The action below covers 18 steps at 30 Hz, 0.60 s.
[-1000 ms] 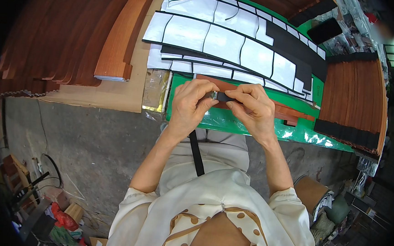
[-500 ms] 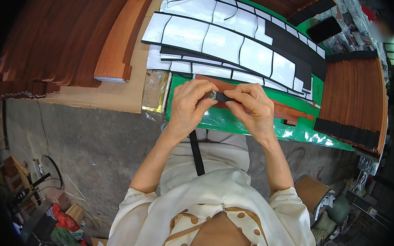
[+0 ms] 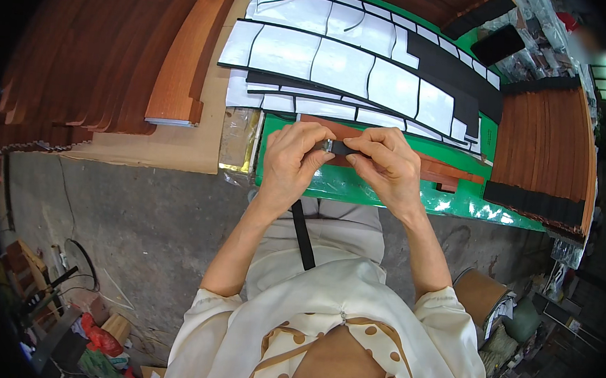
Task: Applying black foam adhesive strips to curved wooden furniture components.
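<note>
My left hand (image 3: 292, 159) and my right hand (image 3: 387, 165) meet above the near edge of the green table surface (image 3: 345, 185). Between their fingertips is a short black strip (image 3: 341, 148), pinched by my right thumb and fingers. At its left end a small shiny, clear-looking piece (image 3: 328, 146) sits in my left fingertips; I cannot make out how the two join. Under and behind the hands lies a reddish-brown wooden piece (image 3: 452, 173), partly hidden by them. Beyond it are flat black-edged sheets with white backing (image 3: 343, 62), piled loosely.
Dark brown wooden boards (image 3: 88, 40) are stacked at the left on brown cardboard (image 3: 179, 149). On the right stands a bundle of brown boards (image 3: 545, 143) with black ends. A black phone-like slab (image 3: 498, 45) lies at the far right. A black strap (image 3: 303, 235) hangs before my lap.
</note>
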Available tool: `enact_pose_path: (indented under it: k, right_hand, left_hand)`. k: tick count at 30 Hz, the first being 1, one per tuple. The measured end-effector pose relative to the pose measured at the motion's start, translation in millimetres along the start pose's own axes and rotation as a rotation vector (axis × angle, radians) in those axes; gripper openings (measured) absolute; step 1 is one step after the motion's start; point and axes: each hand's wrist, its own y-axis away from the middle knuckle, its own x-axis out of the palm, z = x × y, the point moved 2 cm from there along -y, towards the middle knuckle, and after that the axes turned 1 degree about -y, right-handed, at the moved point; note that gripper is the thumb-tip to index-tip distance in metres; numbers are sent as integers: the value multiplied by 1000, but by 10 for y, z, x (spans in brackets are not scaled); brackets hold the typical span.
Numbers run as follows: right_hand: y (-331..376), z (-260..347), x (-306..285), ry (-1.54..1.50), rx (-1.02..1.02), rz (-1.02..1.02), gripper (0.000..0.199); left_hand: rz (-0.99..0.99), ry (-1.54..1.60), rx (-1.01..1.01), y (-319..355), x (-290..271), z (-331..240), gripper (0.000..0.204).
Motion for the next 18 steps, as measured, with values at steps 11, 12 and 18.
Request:
enact_pose_path:
  k: [11, 12, 18]
  right_hand:
    - [36, -56, -152, -47, 93, 3, 35]
    - [46, -54, -158, -47, 94, -2, 35]
    - [107, -55, -73, -31, 40, -27, 28]
  left_hand:
    - [5, -54, 65, -26, -35, -59, 22]
    - [-10, -72, 93, -29, -33, -72, 24]
    - [-77, -118, 193, -14, -21, -73, 28]
